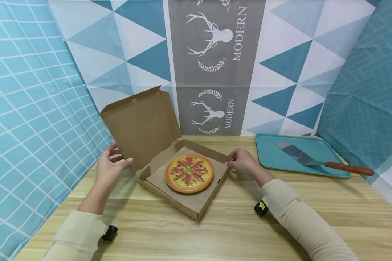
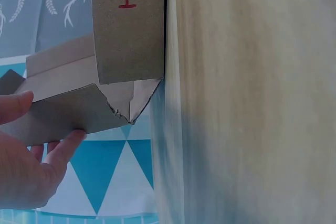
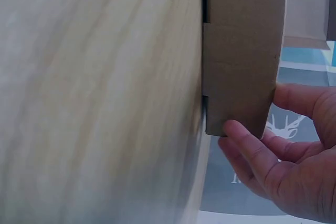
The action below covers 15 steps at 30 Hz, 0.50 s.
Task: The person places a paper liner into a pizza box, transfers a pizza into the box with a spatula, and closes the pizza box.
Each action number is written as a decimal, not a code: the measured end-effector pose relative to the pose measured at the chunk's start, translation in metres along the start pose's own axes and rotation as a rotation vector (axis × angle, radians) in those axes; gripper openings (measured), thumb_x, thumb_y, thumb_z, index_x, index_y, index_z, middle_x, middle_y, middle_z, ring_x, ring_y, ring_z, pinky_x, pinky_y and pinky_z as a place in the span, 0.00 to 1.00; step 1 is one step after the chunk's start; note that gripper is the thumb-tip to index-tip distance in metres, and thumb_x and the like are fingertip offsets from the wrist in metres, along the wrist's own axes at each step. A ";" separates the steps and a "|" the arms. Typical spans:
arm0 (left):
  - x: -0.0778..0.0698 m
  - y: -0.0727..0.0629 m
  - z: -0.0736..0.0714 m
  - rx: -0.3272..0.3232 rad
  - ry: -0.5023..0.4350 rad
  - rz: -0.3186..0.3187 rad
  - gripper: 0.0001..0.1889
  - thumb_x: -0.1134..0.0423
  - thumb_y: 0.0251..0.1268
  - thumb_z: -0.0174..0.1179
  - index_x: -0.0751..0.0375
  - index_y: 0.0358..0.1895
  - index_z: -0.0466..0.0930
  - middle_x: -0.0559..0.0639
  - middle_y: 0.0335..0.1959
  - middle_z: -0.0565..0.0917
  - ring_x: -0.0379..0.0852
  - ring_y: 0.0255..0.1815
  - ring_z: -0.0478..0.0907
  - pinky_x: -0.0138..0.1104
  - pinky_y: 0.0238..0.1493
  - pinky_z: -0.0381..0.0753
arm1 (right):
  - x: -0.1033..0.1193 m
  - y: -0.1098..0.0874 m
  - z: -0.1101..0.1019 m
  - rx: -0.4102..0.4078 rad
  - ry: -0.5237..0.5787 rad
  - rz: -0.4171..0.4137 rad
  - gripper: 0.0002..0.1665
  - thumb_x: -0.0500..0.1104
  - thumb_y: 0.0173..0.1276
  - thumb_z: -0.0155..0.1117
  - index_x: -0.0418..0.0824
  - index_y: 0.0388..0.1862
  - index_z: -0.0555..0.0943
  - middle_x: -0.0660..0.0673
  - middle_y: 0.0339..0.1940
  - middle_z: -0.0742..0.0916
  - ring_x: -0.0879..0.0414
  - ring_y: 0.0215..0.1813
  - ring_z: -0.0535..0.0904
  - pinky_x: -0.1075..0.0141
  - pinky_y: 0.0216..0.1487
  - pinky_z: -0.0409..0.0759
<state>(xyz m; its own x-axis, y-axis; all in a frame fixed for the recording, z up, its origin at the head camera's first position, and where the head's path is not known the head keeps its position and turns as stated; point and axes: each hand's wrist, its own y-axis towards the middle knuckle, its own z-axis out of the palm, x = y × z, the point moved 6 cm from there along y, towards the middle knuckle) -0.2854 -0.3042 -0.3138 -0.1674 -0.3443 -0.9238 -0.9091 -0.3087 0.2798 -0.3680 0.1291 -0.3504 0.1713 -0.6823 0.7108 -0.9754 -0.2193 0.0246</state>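
Note:
A cardboard pizza box (image 1: 173,204) lies on the table with its lid (image 1: 140,130) raised at the left. Inside, a round pizza (image 1: 189,174) with red topping pieces rests on the brown base. My left hand (image 1: 107,166) holds the lid's outer edge; in the left wrist view the thumb (image 2: 17,106) is on one face and the fingers on the other. At the box's right corner my right hand (image 1: 244,162) grips the side wall (image 3: 244,61), thumb on the top edge and fingertips at the wall's end.
A teal tray (image 1: 271,159) stands at the back right. Across it lies a spatula (image 1: 302,156), its wooden handle (image 1: 349,167) reaching past the tray's right edge. Patterned sheets (image 1: 215,72) hang behind and beside the wooden table (image 1: 170,239).

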 end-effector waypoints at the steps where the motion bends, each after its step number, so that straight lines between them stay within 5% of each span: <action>1: -0.001 0.001 0.001 0.003 0.008 0.012 0.43 0.72 0.59 0.67 0.63 0.76 0.52 0.55 0.59 0.68 0.54 0.59 0.71 0.23 0.39 0.79 | 0.000 -0.001 -0.001 0.004 -0.001 0.001 0.28 0.40 0.63 0.70 0.26 0.57 0.76 0.34 0.48 0.82 0.44 0.50 0.79 0.54 0.51 0.79; 15: -0.007 0.017 0.026 0.093 0.044 0.102 0.40 0.70 0.61 0.66 0.63 0.74 0.55 0.62 0.62 0.67 0.60 0.62 0.70 0.22 0.40 0.77 | -0.008 -0.018 -0.008 0.119 -0.033 0.007 0.29 0.42 0.62 0.72 0.28 0.55 0.74 0.36 0.44 0.81 0.50 0.32 0.83 0.54 0.48 0.78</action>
<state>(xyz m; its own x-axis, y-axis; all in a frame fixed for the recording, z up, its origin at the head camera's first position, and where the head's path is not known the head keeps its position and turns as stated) -0.3099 -0.2846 -0.3095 -0.2456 -0.4087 -0.8790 -0.9199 -0.1878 0.3444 -0.3534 0.1441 -0.3510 0.1712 -0.7065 0.6867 -0.9535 -0.2944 -0.0651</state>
